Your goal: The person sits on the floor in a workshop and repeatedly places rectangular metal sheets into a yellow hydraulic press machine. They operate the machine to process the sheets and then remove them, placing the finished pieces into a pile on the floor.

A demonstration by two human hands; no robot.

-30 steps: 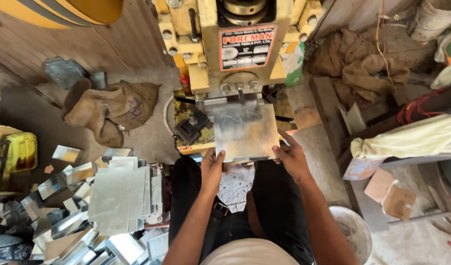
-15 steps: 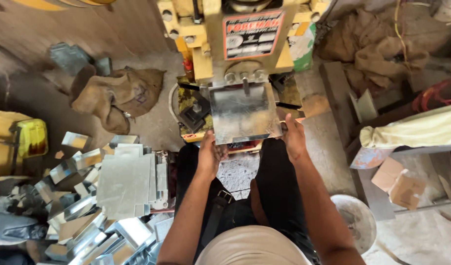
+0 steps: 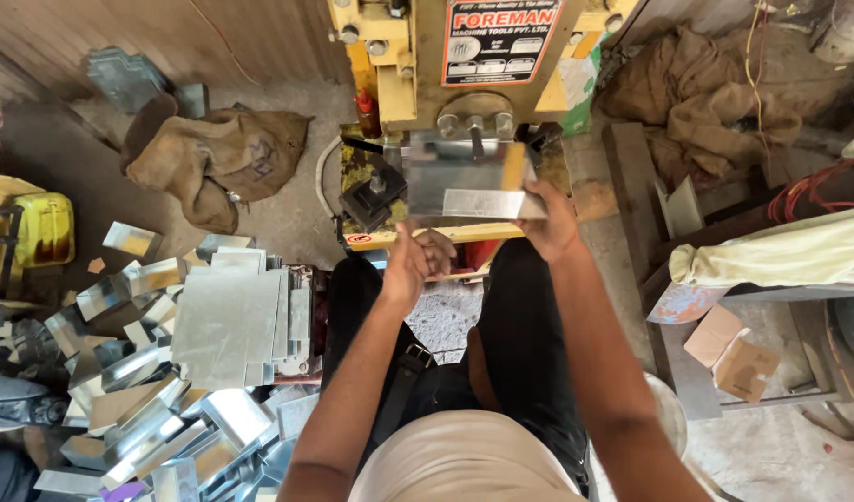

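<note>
Galvanised and dull grey, the sheet metal piece [image 3: 466, 186] sits on the bed of the yellow press machine [image 3: 464, 84], right under its ram, with one bright folded edge along the side nearest you. Your right hand [image 3: 550, 223] reaches forward with the arm nearly straight, fingers closed on the right front corner of that piece. Your left hand [image 3: 410, 265] is drawn back just below the bed, wrist bent, fingers loosely curled and holding nothing that you can see; it hovers near the front edge of the piece without touching it. You sit with your knees in dark trousers either side of the press base. To your left a stack of flat metal blanks [image 3: 232, 325] lies on the floor, and around it a loose heap of bent shiny offcuts [image 3: 139, 409] spreads toward the yellow container [image 3: 37, 228]. A brown burlap sack [image 3: 218, 158] lies crumpled beyond the heap. To your right a small cardboard box [image 3: 732, 353] rests on a low wooden bench [image 3: 687, 390], open and tipped.
</note>
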